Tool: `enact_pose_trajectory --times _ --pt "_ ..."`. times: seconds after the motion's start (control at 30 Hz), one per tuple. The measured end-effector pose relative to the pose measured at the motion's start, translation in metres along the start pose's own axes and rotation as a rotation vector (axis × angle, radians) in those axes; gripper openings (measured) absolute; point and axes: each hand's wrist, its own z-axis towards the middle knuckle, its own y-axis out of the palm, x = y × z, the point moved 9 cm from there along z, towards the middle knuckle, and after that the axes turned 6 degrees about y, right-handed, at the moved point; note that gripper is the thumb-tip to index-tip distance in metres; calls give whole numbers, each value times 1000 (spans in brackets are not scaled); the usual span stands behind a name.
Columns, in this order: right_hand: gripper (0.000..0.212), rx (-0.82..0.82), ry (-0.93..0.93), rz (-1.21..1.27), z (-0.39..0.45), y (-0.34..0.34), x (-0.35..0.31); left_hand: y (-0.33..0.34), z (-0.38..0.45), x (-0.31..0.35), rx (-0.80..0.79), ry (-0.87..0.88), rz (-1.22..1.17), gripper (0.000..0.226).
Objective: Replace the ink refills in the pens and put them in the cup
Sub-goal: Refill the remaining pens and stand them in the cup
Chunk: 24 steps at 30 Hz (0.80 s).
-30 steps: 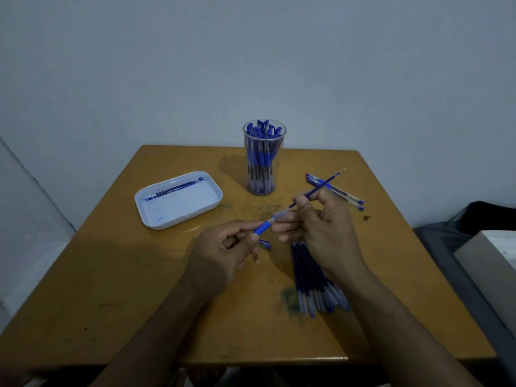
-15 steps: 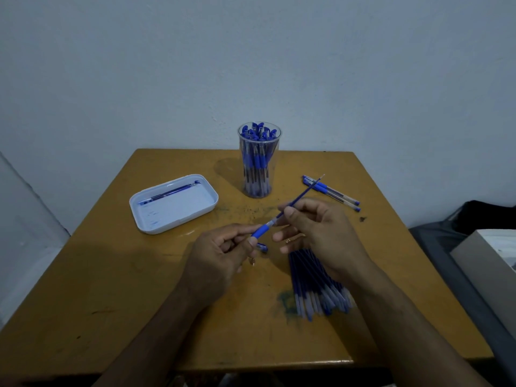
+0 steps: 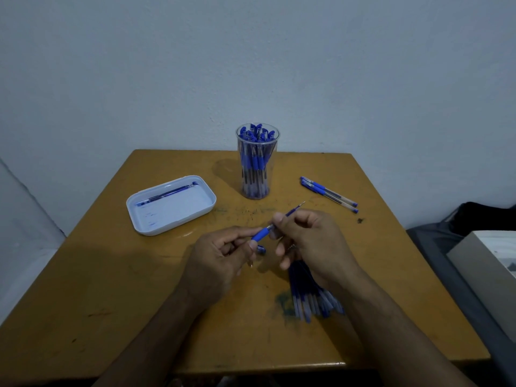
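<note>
Table (image 3: 111,275): both hands' fingers (image 3: 279,219) round pen (image 3: 261,234)

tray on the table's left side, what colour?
White, with faint blue ink smudges inside: the tray shows best in the head view, the only one.
</note>
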Motion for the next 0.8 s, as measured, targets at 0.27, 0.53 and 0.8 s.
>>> enact_pose_trajectory --times 0.27,0.53,0.8 --pt "18 70 -140 -628 -4 9 -8 -14 2 -6 149 -36 -86 30" --pt "22 -84 -302 -1208 -10 55 11 -15 2 -10 169 -51 -76 23" --pt "20 -90 -335 -1184 -14 60 9 -15 3 -11 163 -52 -37 23"
